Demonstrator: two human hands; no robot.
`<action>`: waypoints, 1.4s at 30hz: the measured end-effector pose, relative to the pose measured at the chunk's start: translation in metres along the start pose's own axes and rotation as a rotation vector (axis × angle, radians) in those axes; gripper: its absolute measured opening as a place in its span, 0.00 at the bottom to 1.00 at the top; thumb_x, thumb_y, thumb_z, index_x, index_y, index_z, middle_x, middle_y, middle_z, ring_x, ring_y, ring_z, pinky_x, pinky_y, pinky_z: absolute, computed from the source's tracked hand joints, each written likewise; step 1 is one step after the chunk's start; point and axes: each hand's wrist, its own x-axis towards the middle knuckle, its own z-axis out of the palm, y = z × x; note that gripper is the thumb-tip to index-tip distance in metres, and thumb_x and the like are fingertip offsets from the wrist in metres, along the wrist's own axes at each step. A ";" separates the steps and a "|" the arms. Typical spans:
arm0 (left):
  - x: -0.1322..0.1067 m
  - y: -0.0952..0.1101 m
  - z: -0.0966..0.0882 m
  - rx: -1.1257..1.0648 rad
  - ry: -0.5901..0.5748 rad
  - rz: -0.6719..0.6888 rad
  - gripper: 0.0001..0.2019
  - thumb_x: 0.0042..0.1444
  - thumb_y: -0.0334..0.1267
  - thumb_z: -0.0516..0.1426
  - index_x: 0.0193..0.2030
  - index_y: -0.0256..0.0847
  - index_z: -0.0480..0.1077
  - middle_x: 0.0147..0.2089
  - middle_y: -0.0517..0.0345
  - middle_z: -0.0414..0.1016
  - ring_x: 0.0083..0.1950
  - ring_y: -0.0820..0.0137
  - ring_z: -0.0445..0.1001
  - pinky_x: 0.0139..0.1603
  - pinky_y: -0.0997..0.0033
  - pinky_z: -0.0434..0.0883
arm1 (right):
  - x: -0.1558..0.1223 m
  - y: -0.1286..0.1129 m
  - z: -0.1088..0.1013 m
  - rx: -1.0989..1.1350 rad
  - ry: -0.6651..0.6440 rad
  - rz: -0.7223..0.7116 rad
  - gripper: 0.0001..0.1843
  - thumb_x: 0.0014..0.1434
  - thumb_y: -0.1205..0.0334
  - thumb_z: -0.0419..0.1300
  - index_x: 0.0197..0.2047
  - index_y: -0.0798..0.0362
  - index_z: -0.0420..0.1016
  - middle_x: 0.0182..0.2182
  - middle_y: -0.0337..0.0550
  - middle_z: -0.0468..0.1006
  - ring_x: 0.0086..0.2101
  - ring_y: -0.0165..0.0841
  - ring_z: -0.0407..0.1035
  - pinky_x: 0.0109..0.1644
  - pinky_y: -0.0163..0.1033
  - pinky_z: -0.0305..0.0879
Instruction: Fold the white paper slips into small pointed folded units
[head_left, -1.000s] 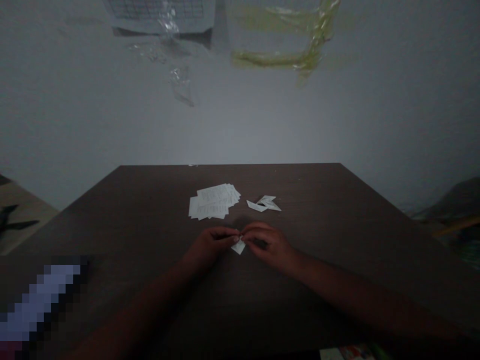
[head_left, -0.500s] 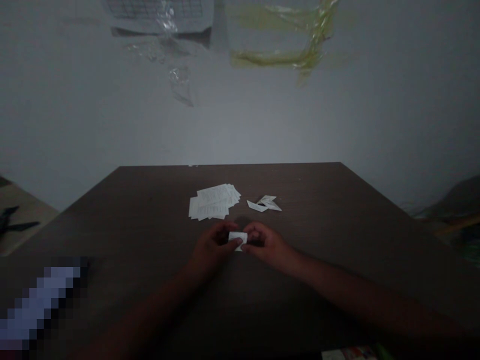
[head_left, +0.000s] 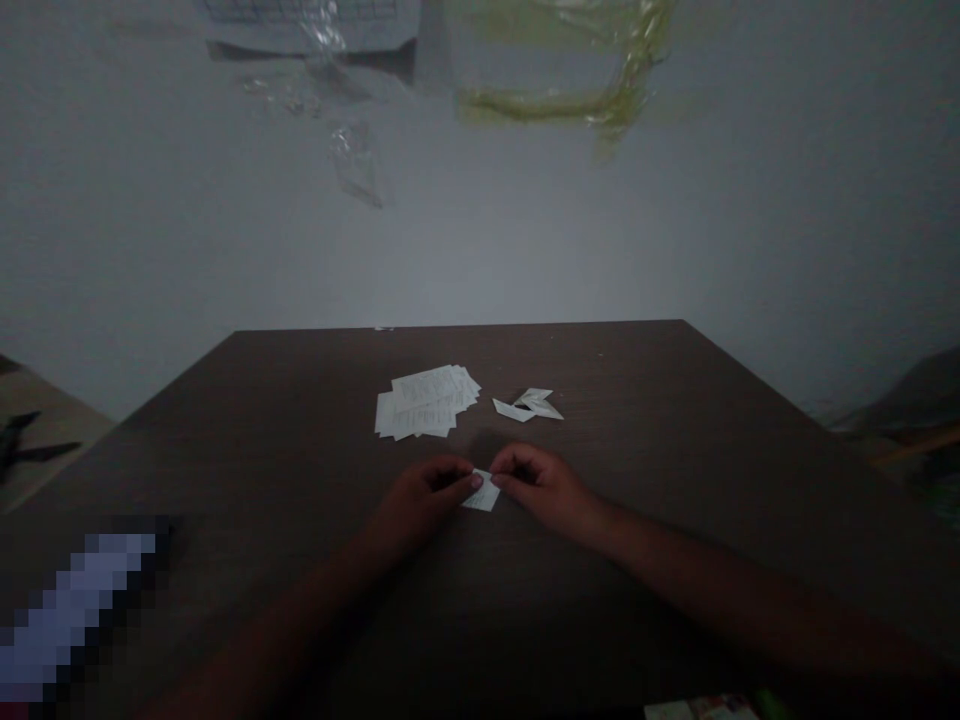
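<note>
A small white slip of paper (head_left: pixel 482 495) lies low over the dark brown table (head_left: pixel 675 450), near its middle. My left hand (head_left: pixel 424 497) pinches the slip's left edge with thumb and fingers closed. My right hand (head_left: pixel 540 485) pinches its upper right edge the same way. Both forearms rest along the tabletop. Behind my hands lies a fanned stack of printed white slips (head_left: pixel 424 400). To its right sit a few folded white paper pieces (head_left: pixel 529 405).
A pale wall rises behind the table, with clear plastic wrap (head_left: pixel 352 150) and yellowish tape (head_left: pixel 555 95) stuck high on it. A blurred-out patch (head_left: pixel 75 610) covers the table's near left corner. Some printed paper (head_left: pixel 690 708) peeks in at the bottom edge.
The slip was turned in my fingers, first hanging as a point, then held as a small flat rectangle, and now it sits lower and spread between both pinches. The view tilted slightly.
</note>
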 end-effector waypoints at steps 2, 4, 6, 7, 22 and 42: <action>-0.001 0.002 0.000 0.038 0.016 0.028 0.14 0.60 0.53 0.65 0.35 0.44 0.81 0.33 0.59 0.80 0.39 0.59 0.76 0.43 0.63 0.70 | -0.001 -0.001 0.000 -0.019 -0.019 -0.018 0.10 0.67 0.54 0.73 0.40 0.48 0.80 0.35 0.38 0.80 0.39 0.36 0.76 0.49 0.44 0.74; -0.001 0.004 0.000 0.065 0.022 0.055 0.14 0.60 0.52 0.64 0.33 0.45 0.80 0.34 0.58 0.79 0.40 0.59 0.76 0.44 0.62 0.70 | 0.000 -0.001 -0.001 -0.019 -0.031 -0.019 0.09 0.67 0.55 0.73 0.40 0.48 0.79 0.35 0.38 0.81 0.39 0.36 0.76 0.48 0.44 0.74; -0.001 0.004 0.000 0.093 0.037 0.077 0.14 0.61 0.52 0.63 0.31 0.45 0.79 0.34 0.58 0.78 0.41 0.59 0.76 0.45 0.62 0.70 | 0.001 0.000 -0.001 -0.012 -0.033 -0.009 0.09 0.67 0.56 0.73 0.40 0.48 0.79 0.35 0.38 0.81 0.38 0.36 0.76 0.47 0.43 0.74; 0.000 0.004 -0.001 0.105 0.040 0.077 0.14 0.61 0.52 0.63 0.31 0.45 0.78 0.34 0.58 0.78 0.41 0.59 0.76 0.45 0.62 0.70 | 0.002 0.001 0.000 -0.011 -0.029 -0.008 0.09 0.66 0.56 0.73 0.39 0.48 0.78 0.35 0.38 0.81 0.37 0.36 0.76 0.46 0.43 0.74; -0.001 -0.014 0.008 0.464 -0.102 0.274 0.08 0.67 0.37 0.59 0.40 0.44 0.81 0.45 0.50 0.83 0.49 0.53 0.80 0.56 0.57 0.74 | 0.003 0.003 -0.009 -0.700 -0.150 -0.344 0.07 0.72 0.71 0.65 0.43 0.49 0.81 0.41 0.45 0.83 0.46 0.42 0.75 0.59 0.52 0.71; -0.009 0.001 -0.011 0.779 -0.274 0.400 0.09 0.66 0.31 0.63 0.47 0.45 0.85 0.51 0.52 0.86 0.57 0.51 0.81 0.66 0.48 0.68 | -0.011 -0.020 -0.024 -0.899 -0.331 -0.325 0.19 0.70 0.61 0.74 0.62 0.43 0.88 0.53 0.51 0.83 0.54 0.49 0.74 0.65 0.59 0.72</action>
